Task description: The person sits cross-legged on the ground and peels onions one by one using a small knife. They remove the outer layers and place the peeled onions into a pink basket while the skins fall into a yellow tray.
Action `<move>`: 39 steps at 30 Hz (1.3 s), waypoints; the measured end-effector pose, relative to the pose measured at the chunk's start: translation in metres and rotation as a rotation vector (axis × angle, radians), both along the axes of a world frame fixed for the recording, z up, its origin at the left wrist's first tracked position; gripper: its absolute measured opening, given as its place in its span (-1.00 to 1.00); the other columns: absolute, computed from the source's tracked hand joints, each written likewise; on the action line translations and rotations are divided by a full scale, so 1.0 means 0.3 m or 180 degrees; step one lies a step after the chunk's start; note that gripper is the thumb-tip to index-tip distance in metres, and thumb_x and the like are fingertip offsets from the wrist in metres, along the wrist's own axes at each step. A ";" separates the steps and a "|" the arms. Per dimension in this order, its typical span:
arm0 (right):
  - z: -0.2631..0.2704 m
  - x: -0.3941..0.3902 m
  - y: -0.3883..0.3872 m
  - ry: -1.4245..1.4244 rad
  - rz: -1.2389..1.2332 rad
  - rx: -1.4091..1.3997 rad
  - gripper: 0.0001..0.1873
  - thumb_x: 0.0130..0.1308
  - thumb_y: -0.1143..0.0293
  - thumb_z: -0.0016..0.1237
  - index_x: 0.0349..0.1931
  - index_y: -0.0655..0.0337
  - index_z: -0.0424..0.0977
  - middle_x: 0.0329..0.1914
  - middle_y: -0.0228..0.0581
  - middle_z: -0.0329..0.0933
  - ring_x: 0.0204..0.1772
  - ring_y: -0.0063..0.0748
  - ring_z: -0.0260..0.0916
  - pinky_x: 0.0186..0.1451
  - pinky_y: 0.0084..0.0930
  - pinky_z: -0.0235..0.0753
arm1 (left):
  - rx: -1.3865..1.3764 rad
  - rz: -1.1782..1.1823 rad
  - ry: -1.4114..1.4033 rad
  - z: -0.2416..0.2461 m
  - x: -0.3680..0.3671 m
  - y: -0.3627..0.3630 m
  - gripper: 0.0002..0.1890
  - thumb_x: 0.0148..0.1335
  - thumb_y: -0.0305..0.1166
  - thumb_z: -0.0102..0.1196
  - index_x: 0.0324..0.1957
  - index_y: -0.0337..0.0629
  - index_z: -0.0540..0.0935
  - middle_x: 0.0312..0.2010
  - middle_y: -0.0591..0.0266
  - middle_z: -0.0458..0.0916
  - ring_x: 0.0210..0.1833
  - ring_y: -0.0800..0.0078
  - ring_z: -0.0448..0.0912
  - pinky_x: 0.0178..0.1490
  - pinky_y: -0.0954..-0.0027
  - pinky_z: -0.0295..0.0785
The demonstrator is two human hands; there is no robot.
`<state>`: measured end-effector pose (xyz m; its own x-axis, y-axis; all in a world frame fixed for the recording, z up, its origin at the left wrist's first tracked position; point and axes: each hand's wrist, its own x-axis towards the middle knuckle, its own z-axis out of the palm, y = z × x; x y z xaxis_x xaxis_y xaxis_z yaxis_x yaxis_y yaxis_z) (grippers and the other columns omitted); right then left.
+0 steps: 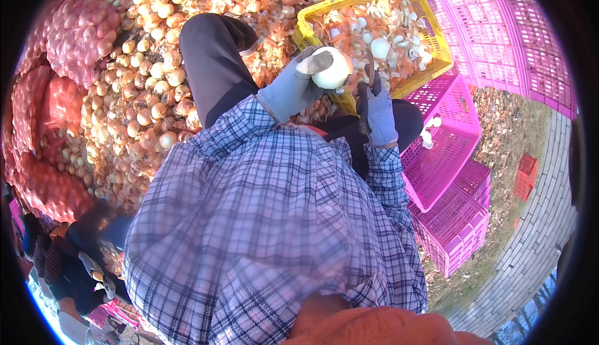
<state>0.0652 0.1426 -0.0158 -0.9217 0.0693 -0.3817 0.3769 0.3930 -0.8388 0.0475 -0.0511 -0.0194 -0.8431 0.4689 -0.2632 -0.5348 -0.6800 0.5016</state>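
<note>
My left hand, in a grey work glove, holds a large onion with the thumb across its top. Most of the onion is bare and white; an orange-brown tint shows along its right edge. My right hand, gloved too, grips a small narrow tool, apparently a knife, pointing away from me. Its handle is hidden in the fingers. Both hands are at the near side of a yellow plastic crate, which contains onion skins, white trimmings and a white peeled onion.
Unpeeled onions and loose skins cover the ground ahead and left. Red mesh sacks of onions lie farther left. At right are an open pink crate with a few white pieces, and stacked pink crates. Another person's gloved hands show lower left.
</note>
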 end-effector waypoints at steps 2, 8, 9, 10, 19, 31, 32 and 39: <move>0.071 0.004 -0.034 -0.0244 -0.0517 -0.0750 -0.55 0.33 0.35 -0.07 0.21 0.23 0.27 -0.44 -0.31 0.41 -0.45 -0.55 0.34 -0.41 -0.52 0.40 | -0.0027 -0.0018 0.0011 -0.002 -0.011 -0.007 -0.44 0.20 -0.01 0.12 0.08 -0.22 0.39 -0.07 0.21 0.50 -0.02 0.38 0.51 0.01 0.33 0.47; 0.174 -0.003 -0.094 0.1701 0.0600 0.0605 -0.65 0.20 0.43 0.07 0.00 0.27 0.42 -0.25 -0.08 0.48 -0.31 -0.19 0.47 -0.38 -0.42 0.43 | -0.0194 0.0028 -0.0194 -0.002 -0.015 0.001 -0.38 0.19 -0.06 0.15 0.16 -0.23 0.30 0.01 0.18 0.46 0.03 0.34 0.49 0.10 0.28 0.45; 0.193 -0.009 -0.102 0.1851 0.0767 0.0738 -0.65 0.19 0.43 0.08 -0.01 0.27 0.42 -0.21 -0.05 0.47 -0.30 -0.14 0.48 -0.37 -0.41 0.43 | -0.0223 -0.0020 -0.0222 -0.002 -0.015 0.000 -0.37 0.18 -0.07 0.16 0.16 -0.23 0.30 0.01 0.18 0.46 0.03 0.33 0.49 0.10 0.27 0.45; 0.195 -0.015 -0.100 0.1768 0.0852 0.0656 -0.70 0.18 0.42 0.09 -0.08 0.30 0.45 -0.17 -0.02 0.44 -0.31 -0.14 0.47 -0.35 -0.40 0.44 | -0.0253 -0.0065 -0.0250 -0.002 -0.013 -0.001 -0.37 0.17 -0.08 0.17 0.17 -0.23 0.30 0.02 0.18 0.46 0.04 0.33 0.49 0.09 0.27 0.46; 0.124 -0.061 -0.070 0.1531 0.0319 0.0457 -0.87 0.25 0.45 -0.03 -0.23 0.29 0.43 -0.53 -0.28 0.45 -0.54 -0.60 0.34 -0.50 -0.60 0.33 | 0.0096 -0.0511 0.0164 0.045 0.007 -0.022 -0.25 0.02 -0.16 0.25 0.22 -0.22 0.25 0.05 0.07 0.43 0.06 0.21 0.49 0.03 0.25 0.52; -0.020 -0.072 0.032 0.1253 -0.0467 0.0457 -0.78 0.23 0.38 -0.01 -0.23 0.36 0.42 -0.45 -0.02 0.50 -0.41 -0.18 0.49 -0.35 -0.35 0.43 | 0.0798 -0.0403 -0.0139 -0.010 0.001 -0.008 -0.09 0.03 0.21 0.16 0.29 -0.19 0.20 0.14 -0.04 0.38 0.12 0.12 0.45 0.16 0.16 0.41; -0.026 -0.066 0.042 0.0926 -0.0611 0.0083 -0.72 0.22 0.40 -0.01 -0.10 0.34 0.42 -0.38 0.01 0.52 -0.34 -0.13 0.51 -0.28 -0.33 0.46 | 0.0940 -0.0494 -0.0244 -0.014 -0.003 -0.013 -0.09 0.03 0.22 0.15 0.28 -0.19 0.21 0.14 -0.05 0.37 0.11 0.13 0.45 0.16 0.16 0.41; 0.148 0.004 0.051 0.1348 0.0651 0.0812 -0.57 0.26 0.36 -0.04 0.14 0.22 0.33 -0.23 0.01 0.50 -0.25 -0.04 0.49 -0.21 -0.27 0.48 | 0.0353 -0.0871 -0.0052 0.017 -0.004 -0.026 -0.31 -0.01 -0.15 0.29 0.13 -0.23 0.33 0.02 0.06 0.46 0.01 0.22 0.52 0.01 0.24 0.55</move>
